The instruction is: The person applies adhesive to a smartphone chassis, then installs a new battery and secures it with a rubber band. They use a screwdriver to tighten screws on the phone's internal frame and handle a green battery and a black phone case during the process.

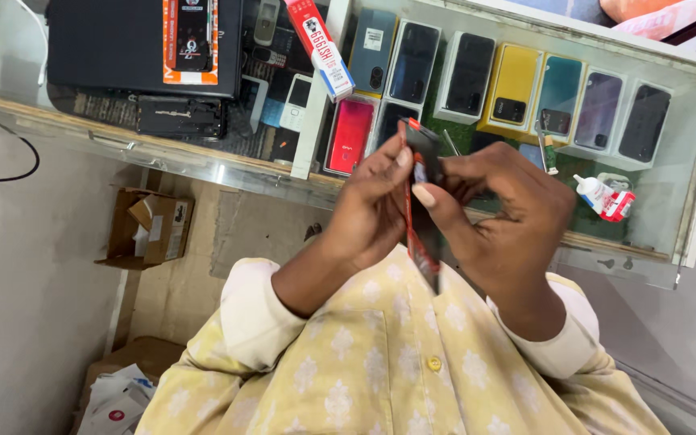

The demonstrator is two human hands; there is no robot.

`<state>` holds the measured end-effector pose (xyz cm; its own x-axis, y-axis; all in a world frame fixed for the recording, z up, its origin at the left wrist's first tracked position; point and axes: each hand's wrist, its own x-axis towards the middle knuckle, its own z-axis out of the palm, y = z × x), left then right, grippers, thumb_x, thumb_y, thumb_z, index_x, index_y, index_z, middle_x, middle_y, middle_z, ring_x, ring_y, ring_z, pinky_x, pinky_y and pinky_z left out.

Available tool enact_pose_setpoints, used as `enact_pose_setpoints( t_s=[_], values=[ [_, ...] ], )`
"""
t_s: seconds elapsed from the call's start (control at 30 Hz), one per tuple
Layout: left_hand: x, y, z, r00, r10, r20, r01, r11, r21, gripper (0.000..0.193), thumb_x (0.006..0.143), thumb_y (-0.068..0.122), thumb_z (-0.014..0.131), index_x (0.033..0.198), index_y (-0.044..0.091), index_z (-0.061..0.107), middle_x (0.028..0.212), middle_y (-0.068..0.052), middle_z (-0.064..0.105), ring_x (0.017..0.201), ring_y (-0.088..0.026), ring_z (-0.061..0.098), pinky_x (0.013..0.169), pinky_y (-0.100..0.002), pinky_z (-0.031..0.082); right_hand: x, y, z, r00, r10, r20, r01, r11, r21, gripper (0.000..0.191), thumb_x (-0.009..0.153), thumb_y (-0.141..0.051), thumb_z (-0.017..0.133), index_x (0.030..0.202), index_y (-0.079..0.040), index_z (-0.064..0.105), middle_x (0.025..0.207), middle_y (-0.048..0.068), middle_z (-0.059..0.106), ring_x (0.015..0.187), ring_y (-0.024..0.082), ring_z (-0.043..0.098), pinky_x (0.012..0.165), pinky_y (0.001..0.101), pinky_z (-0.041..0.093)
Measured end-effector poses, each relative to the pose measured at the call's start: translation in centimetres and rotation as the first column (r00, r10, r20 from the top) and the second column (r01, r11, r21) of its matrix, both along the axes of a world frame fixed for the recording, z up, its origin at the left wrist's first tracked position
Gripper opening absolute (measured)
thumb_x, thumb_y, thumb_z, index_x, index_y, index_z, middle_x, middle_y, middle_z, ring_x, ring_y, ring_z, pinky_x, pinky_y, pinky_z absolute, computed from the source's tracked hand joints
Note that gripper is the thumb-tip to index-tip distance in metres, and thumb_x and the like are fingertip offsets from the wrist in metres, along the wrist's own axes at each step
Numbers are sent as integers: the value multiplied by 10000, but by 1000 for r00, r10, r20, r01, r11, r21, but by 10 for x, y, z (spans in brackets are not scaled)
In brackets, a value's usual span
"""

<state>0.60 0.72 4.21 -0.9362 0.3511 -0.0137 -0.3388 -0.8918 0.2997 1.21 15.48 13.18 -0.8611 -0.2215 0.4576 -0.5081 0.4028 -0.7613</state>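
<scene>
Boxed phones (517, 93) under a glass counter (203, 165), small glue bottle (594, 192), cardboard box (151, 228)

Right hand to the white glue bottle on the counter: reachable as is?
Probably yes: the glue bottle lies just beyond the right hand, nothing between; but that hand and the left hand both grip the black-and-red packet.

Eight boxed phones (512, 89) in the case — two cardboard boxes (155, 227), one glue bottle (592, 192)

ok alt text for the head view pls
Both hands, left and right, hold a flat black and red packet edge-on over a glass counter displaying phones, with a small glue bottle nearby.
</scene>
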Motion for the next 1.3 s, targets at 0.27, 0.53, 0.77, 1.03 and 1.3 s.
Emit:
enact_pose_setpoints(
  t_s=[0.27,0.53,0.77,1.03,1.3],
  values=[
    [9,2,-25,905,-421,-64,395,774,494,242,1019,265,636,1194,107,582,957,10,526,893,-124,520,745,-243,475,-40,15,-38,846,352,401,-159,884,-440,307,965,-172,729,1196,22,674,1103,39,671,899,77,627,804,209,525],
    [23,9,-35,847,-520,-110,483,666,568,173,1077,266,587,1080,96,561,929,-18,510,809,-116,497,684,-227,453,-61,38,-82,443,657,610,-123,719,-684,148,926,-58,752,1022,34,687,969,51,691,743,65,647,611,198,548],
    [27,15,-40,870,-490,-62,450,734,510,402,942,467,616,1105,104,559,962,-33,519,894,-167,493,783,-280,425,-55,33,-82,541,537,648,-157,821,-550,153,929,-83,777,998,29,698,858,48,699,679,35,606,561,173,496],
    [22,18,-52,879,-477,-8,443,811,383,515,956,583,530,1074,89,612,995,-90,588,984,-246,570,866,-358,514,-50,33,-90,596,413,688,-159,901,-404,214,926,-138,782,1010,41,702,815,74,720,603,32,604,501,175,476],
    [24,7,-78,940,121,319,43,886,-462,457,1076,474,503,1038,47,661,854,-60,671,699,-136,614,610,-292,463,-46,43,-100,675,437,595,-206,885,-417,273,943,-122,802,1079,94,705,913,75,730,820,88,693,734,210,555]
  ],
)
